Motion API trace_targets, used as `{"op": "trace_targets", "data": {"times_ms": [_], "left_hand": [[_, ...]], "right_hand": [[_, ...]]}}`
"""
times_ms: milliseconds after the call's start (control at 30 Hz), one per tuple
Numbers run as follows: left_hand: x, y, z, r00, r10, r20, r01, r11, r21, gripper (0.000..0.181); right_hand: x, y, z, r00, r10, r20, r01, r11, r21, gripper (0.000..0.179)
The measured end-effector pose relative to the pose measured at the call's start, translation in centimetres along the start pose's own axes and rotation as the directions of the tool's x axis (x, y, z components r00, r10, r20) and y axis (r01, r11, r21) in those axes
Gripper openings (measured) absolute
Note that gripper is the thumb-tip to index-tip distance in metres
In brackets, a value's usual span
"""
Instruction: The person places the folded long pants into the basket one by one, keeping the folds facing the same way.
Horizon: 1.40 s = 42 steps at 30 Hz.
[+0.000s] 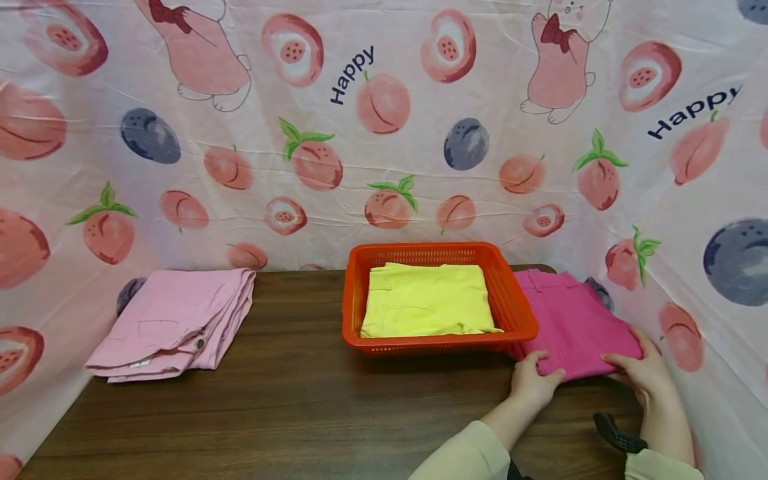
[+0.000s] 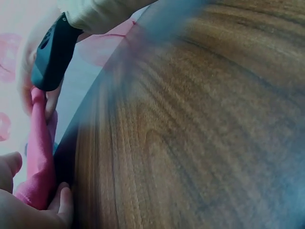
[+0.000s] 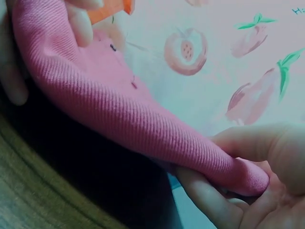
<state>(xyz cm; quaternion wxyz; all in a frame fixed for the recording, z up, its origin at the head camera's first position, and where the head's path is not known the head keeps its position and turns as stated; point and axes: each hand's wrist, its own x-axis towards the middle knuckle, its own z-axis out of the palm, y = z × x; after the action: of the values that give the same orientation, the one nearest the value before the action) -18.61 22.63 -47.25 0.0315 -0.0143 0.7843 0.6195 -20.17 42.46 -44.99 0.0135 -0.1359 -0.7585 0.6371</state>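
Observation:
Folded hot-pink pants (image 1: 573,327), with a belt loop showing at the far edge, are to the right of the red-orange basket (image 1: 441,343). My left hand (image 1: 534,383) pinches their near left corner, thumb on top. At the near right corner my right hand (image 1: 645,367) grips the cloth the same way. In the right wrist view the near fold of the pants (image 3: 128,119) is raised over a dark gap, with the right fingers (image 3: 209,195) beneath it. Folded yellow pants (image 1: 429,300) lie flat in the basket.
Light-pink folded pants (image 1: 171,320) lie at the left of the brown wooden table (image 1: 270,420). A fruit-printed cloth (image 1: 384,160) hangs as a wall behind and along both sides, close to my right hand.

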Motion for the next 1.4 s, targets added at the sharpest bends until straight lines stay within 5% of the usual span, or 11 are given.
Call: {"op": "trace_targets", "data": {"times_ms": [767,1267,1400], "left_hand": [[-0.8,0.3,0.4,0.989,-0.078,-0.129,0.040,0.962,-0.270,0.025],[-0.6,0.7,0.9,0.964,-0.237,-0.122,0.150,0.861,-0.486,0.039],[-0.6,0.8,1.0,0.958,-0.267,-0.107,0.182,0.850,-0.494,0.043]], "right_hand": [[-1.7,-3.7,0.8,0.996,-0.038,-0.086,0.014,0.966,-0.259,0.097],[-2.6,-4.9,0.9,0.992,-0.101,-0.070,0.069,0.927,-0.370,0.095],[-2.8,-5.1,1.1,0.990,-0.121,-0.069,0.087,0.924,-0.373,0.095]]}}
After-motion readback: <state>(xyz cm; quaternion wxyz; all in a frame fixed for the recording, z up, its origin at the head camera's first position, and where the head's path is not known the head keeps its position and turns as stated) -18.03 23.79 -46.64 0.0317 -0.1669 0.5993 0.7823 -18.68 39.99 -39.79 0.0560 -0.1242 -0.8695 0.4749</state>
